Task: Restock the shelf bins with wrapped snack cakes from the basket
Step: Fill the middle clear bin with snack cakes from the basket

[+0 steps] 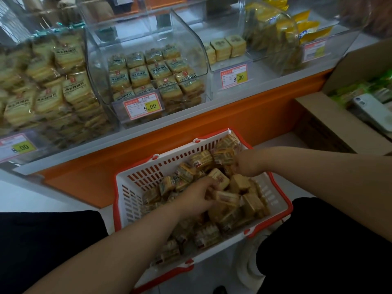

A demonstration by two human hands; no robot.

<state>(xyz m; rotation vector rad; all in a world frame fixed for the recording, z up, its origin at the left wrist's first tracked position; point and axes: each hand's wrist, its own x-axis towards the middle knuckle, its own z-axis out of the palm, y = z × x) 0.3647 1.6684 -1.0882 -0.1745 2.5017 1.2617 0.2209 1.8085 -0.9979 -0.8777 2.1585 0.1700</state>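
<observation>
Both hands in basket [135,187] w/ snack cakes [250,204]. I see left hand [197,196] fingers curled on a wrapped cake [227,198]; right hand [248,164] grip can't tell.

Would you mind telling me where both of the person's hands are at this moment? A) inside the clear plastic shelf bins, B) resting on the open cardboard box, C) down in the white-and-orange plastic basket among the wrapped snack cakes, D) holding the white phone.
C: the left hand and right hand are both down in the white-and-orange plastic basket, fingers curled among the wrapped snack cakes, below the clear plastic shelf bins.
</observation>
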